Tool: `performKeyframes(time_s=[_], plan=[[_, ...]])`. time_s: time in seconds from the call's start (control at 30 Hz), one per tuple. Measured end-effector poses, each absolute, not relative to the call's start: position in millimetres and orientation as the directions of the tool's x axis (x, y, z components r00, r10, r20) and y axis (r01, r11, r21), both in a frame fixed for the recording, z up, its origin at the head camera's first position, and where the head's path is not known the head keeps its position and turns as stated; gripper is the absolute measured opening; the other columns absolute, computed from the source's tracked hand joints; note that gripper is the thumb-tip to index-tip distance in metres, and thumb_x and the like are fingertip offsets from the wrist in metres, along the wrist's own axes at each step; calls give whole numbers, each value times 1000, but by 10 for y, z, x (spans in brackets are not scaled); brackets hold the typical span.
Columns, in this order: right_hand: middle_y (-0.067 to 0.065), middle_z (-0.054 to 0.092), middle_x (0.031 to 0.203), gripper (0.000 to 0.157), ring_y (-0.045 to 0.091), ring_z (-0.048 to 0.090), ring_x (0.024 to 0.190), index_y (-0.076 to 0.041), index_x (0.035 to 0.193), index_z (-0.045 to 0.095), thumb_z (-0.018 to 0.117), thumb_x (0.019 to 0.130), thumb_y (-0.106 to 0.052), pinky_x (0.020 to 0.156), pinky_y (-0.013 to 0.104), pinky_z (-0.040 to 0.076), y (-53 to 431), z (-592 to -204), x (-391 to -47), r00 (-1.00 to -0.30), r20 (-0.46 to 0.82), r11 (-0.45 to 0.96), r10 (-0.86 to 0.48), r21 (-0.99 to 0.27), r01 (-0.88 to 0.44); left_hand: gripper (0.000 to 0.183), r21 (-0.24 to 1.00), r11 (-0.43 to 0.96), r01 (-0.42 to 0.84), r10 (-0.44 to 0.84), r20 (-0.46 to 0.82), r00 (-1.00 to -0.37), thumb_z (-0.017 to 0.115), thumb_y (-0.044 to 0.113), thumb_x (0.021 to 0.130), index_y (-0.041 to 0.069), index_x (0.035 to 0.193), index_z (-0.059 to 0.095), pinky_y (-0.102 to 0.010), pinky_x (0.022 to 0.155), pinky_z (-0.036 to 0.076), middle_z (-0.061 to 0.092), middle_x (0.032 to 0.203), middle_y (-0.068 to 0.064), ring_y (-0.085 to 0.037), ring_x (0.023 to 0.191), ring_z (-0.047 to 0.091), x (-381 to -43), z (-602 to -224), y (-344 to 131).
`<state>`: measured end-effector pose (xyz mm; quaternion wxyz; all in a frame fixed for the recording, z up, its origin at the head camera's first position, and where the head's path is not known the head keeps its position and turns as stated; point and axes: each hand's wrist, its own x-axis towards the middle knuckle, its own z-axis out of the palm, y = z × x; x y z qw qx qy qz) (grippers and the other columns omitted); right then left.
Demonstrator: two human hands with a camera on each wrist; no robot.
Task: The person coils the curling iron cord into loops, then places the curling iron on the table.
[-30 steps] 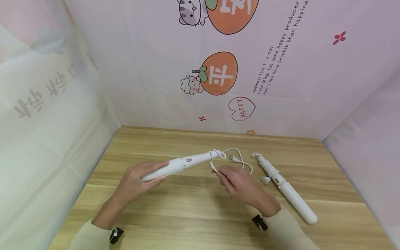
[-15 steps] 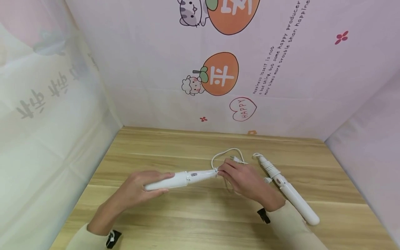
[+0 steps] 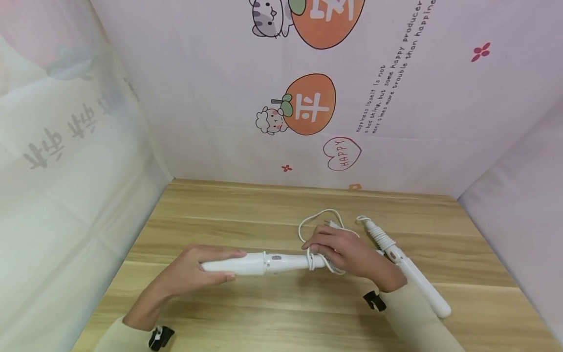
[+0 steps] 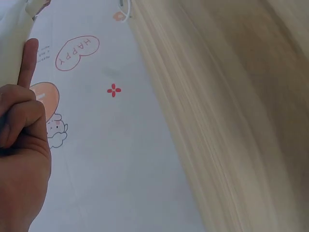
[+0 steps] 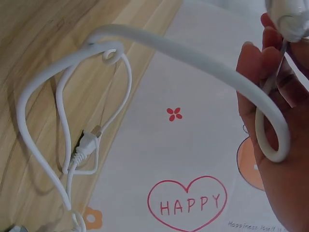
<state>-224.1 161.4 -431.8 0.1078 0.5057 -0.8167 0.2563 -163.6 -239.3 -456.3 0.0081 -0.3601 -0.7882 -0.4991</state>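
A white curling iron (image 3: 286,262) with a grey switch lies level across the middle of the head view. My left hand (image 3: 193,271) grips its thick left end, thumb on one side and fingers on the other. At the thin tail end my right hand (image 3: 347,249) pinches the white power cord (image 3: 311,259), which makes a loop round the tail. In the right wrist view, cord crosses beside the right hand (image 5: 289,183) and its two-pin plug (image 5: 87,145) hangs in a loose loop. The left wrist view has the left hand (image 4: 29,130) with curled fingers; the iron is mostly hidden there.
A second white curling iron (image 3: 422,286) rests at the right, its cord (image 3: 382,237) coiled round the handle. The wooden table (image 3: 228,205) ends at a printed cloth backdrop (image 3: 220,122), with cloth walls on both sides.
The iron has come down toward the front and levelled out. My right hand has brought the cord around the tail end, and its loops now sit there.
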Motion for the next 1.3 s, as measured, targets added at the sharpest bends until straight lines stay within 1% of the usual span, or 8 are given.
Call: performKeyframes(time_s=[0.23, 0.43, 0.7, 0.87, 0.97, 1.07, 1.2, 1.3], plan=[[-1, 76, 97, 34, 2, 61, 86, -10, 117, 78, 64, 99, 14, 77, 26, 55, 1702, -4413, -2288, -602, 414, 305, -682, -587, -750, 42, 890, 179, 420, 471, 297, -831, 83, 3, 94, 5, 135, 76, -33, 75, 65, 76, 133, -21, -12, 95, 75, -1638, -4535, -2260], [3, 70, 92, 11, 1, 59, 81, -8, 105, 68, 61, 108, 0, 70, 25, 54, 1588, -4563, -2150, -809, 314, 397, -497, -747, -534, 43, 902, 180, 393, 333, 320, -887, 85, 4, 93, 5, 135, 76, -30, 69, 64, 74, 137, -19, -11, 90, 72, -1670, -4537, -2106], [0, 64, 77, 27, 0, 44, 63, -14, 86, 68, 61, 110, -5, 53, 22, 41, 1453, -4593, -2107, -813, 384, 381, -437, -740, -554, 44, 846, 271, 458, 276, 388, -879, 88, 6, 90, 9, 134, 78, -30, 59, 60, 78, 131, -15, -9, 79, 70, -1667, -4573, -2074], [-1, 62, 67, 34, -3, 39, 56, -16, 78, 70, 63, 110, -9, 48, 21, 37, 1397, -4587, -2074, -834, 395, 458, -385, -703, -545, 48, 723, 362, 589, 267, 525, -808, 91, 7, 86, 14, 132, 80, -28, 62, 60, 82, 124, -9, -9, 87, 72, -1672, -4591, -2069], [7, 61, 66, 38, -3, 39, 46, -14, 77, 69, 60, 113, -15, 42, 21, 37, 1368, -4592, -2066, -860, 328, 423, -391, -766, -485, 52, 623, 406, 668, 266, 619, -739, 94, 4, 82, 14, 131, 80, -24, 68, 60, 83, 121, -8, -13, 93, 76, -1690, -4616, -2048], [11, 71, 80, 39, -2, 41, 41, -13, 79, 69, 56, 116, -20, 37, 23, 39, 1345, -4580, -2053, -879, 263, 379, -398, -826, -418, 56, 530, 458, 714, 264, 685, -679, 95, 3, 78, 14, 131, 80, -20, 76, 61, 83, 120, -7, -19, 95, 79, -1710, -4635, -2027], [6, 73, 86, 37, -2, 43, 41, -15, 79, 66, 58, 115, -19, 39, 23, 40, 1350, -4545, -2019, -872, 256, 408, -416, -805, -431, 61, 426, 511, 747, 285, 736, -614, 96, 3, 75, 13, 132, 79, -25, 82, 64, 83, 120, -7, -27, 97, 82, -1725, -4636, -2021], [1, 67, 77, 27, 0, 50, 42, -14, 89, 72, 60, 114, -15, 41, 25, 44, 1373, -4511, -1984, -863, 259, 427, -434, -784, -450, 61, 355, 544, 760, 308, 758, -575, 96, 6, 75, 13, 133, 79, -31, 79, 66, 83, 119, -8, -29, 95, 82, -1728, -4625, -2035]])
